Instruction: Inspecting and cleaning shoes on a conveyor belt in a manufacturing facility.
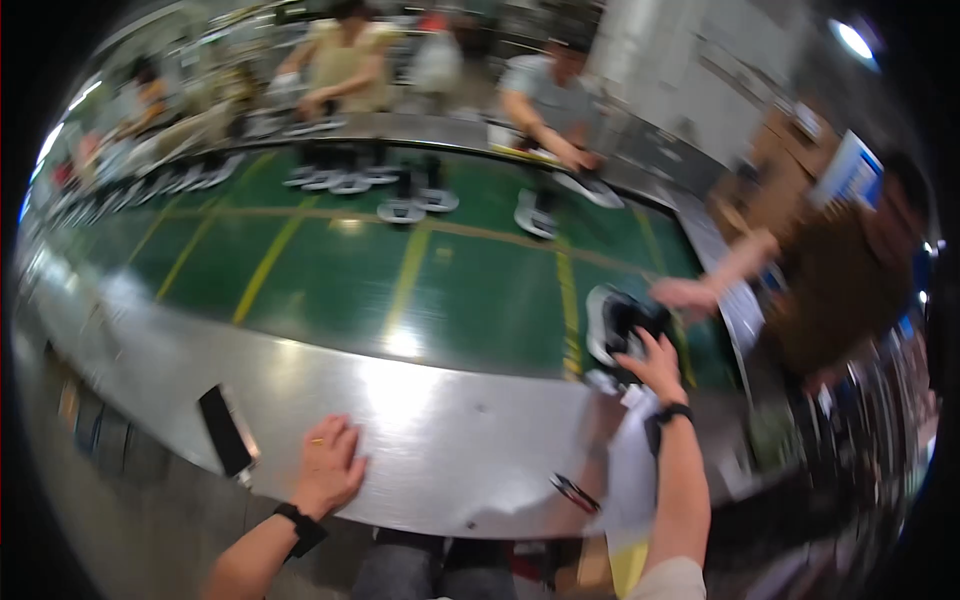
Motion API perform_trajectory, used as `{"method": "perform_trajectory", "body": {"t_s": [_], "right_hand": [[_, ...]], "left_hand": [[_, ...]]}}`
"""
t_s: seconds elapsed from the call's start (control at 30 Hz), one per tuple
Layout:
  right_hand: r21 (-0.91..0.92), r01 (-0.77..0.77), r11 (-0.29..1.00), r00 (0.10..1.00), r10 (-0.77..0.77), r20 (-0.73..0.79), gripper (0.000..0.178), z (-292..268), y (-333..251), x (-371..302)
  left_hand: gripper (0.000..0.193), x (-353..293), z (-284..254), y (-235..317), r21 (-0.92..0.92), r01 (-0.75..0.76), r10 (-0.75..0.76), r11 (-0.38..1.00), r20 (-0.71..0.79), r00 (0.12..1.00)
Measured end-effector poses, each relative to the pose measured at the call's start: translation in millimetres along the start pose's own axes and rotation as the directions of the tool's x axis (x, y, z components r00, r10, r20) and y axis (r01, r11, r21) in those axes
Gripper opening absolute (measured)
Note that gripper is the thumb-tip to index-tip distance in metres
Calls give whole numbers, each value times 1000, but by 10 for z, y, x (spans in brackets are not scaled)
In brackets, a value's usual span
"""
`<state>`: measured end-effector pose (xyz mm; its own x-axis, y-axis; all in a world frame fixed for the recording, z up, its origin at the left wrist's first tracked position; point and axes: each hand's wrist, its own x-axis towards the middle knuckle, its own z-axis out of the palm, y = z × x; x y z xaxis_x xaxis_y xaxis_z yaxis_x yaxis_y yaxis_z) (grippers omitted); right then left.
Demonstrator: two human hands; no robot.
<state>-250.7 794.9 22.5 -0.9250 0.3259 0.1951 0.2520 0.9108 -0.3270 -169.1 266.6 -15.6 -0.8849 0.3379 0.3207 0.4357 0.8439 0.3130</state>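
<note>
My left hand rests on the bare metal ledge with nothing in it, its fingers lying loosely on the surface. A dark phone with a cable lies to its left. My right hand reaches out over the green belt, thumb and fingers spread at a black shoe with a white sole. The fingers appear to touch the shoe's dark upper; blur hides whether they grip it. Just beyond, a co-worker's hand is close to the same shoe. Red-and-black handled snips lie on the ledge between my hands.
The green belt has yellow cross stripes and carries several black-and-white shoes towards its far side. Across it, a person handles another shoe. White paper lies under my right forearm. Cardboard boxes stand at the right.
</note>
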Motion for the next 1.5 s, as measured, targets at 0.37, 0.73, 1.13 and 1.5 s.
{"method": "perform_trajectory", "body": {"t_s": [0.37, 0.73, 1.13, 1.5], "right_hand": [[-82, 13, 997, 978, 4, 208, 50, 28, 118, 81], [49, 389, 920, 901, -391, 186, 46, -504, -1913, -1073], [-38, 417, 908, 876, -391, 282, 45, -282, -2141, -2602], [12, 351, 936, 919, -347, 186, 42, -269, -2135, -2652]], "left_hand": [[46, -230, 125, 81, -50, -16, 19, 999, 54, 998], [38, -70, 95, -41, -100, -21, 14, 995, -71, 997], [43, 76, 28, 1149, -586, -248, 83, 772, -294, 952], [58, 332, 64, 1187, -692, 32, -44, 721, 0, 999]]}}
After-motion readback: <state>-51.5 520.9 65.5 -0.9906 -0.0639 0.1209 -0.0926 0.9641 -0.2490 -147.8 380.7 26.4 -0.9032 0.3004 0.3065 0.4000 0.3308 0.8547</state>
